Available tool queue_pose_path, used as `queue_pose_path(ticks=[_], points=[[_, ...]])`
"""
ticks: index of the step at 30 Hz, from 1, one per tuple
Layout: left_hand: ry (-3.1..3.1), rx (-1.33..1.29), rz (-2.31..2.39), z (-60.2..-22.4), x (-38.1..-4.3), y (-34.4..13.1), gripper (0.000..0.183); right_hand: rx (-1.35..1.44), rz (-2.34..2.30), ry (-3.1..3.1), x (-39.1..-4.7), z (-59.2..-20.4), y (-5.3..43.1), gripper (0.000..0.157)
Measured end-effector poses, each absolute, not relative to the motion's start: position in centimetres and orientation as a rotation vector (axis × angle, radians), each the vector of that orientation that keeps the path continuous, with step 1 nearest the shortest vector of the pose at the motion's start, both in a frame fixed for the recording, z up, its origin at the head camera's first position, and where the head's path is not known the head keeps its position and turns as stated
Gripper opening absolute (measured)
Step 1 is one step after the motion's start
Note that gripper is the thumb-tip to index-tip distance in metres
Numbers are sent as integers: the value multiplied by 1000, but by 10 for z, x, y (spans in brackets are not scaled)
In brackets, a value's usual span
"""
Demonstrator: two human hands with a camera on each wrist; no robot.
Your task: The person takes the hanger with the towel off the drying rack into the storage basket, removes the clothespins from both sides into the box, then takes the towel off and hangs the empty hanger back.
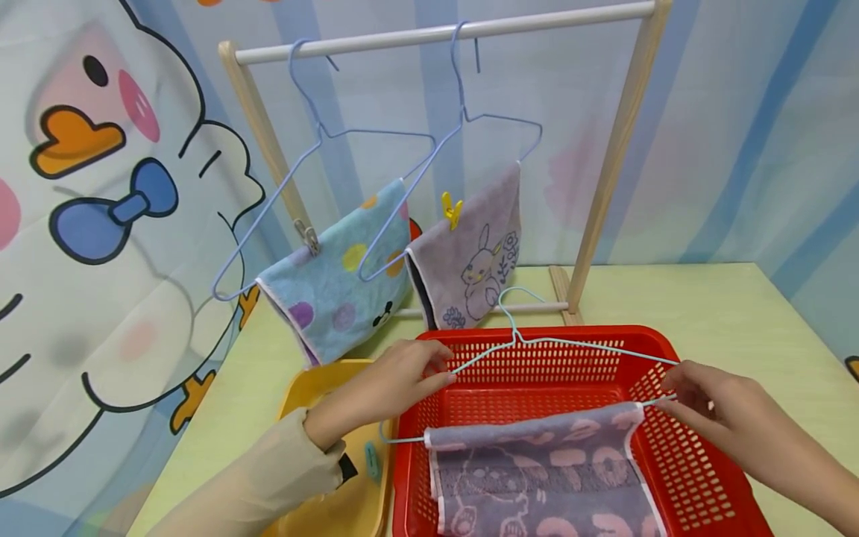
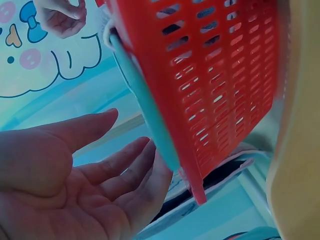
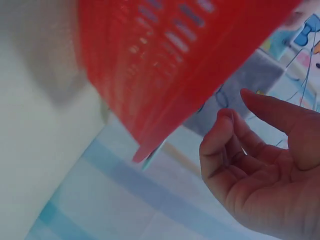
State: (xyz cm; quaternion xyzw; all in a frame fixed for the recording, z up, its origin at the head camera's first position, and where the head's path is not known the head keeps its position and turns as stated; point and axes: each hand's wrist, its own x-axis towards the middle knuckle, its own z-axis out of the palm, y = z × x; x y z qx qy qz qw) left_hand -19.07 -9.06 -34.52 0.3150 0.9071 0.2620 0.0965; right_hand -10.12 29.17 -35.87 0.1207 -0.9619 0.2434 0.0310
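A pale green clothes hanger (image 1: 587, 344) lies over the red basket (image 1: 631, 335), its hook toward the rack. Draped over its lower bar is a purple-grey towel (image 1: 537, 477) with pink patterns. My left hand (image 1: 399, 377) is at the hanger's left shoulder, thumb and fingers apart. In the left wrist view the loosely bent fingers (image 2: 132, 172) come right up to the hanger (image 2: 150, 107). At the hanger's right end is my right hand (image 1: 728, 403), overlapping it in the head view. The right wrist view shows a gap between its thumb and curved fingers (image 3: 217, 145).
Behind the basket stands a rack with a white rail (image 1: 403, 39). Two blue hangers on it carry a blue dotted towel (image 1: 342, 268) and a grey rabbit towel (image 1: 479, 257), each with a clothespin. A yellow tray (image 1: 335, 507) at left holds a green clothespin (image 1: 372, 460).
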Motion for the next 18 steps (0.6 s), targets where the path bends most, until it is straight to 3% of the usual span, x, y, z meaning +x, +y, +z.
queue_pose_path(ticks=[11,18], points=[[2613,920,790,-348,-198,-79,31,1036,583,-2744,-104,-359,260,41],[2597,942,775,-349,-200,-78,27,1157,387,-2652,-106,-361,250,47]])
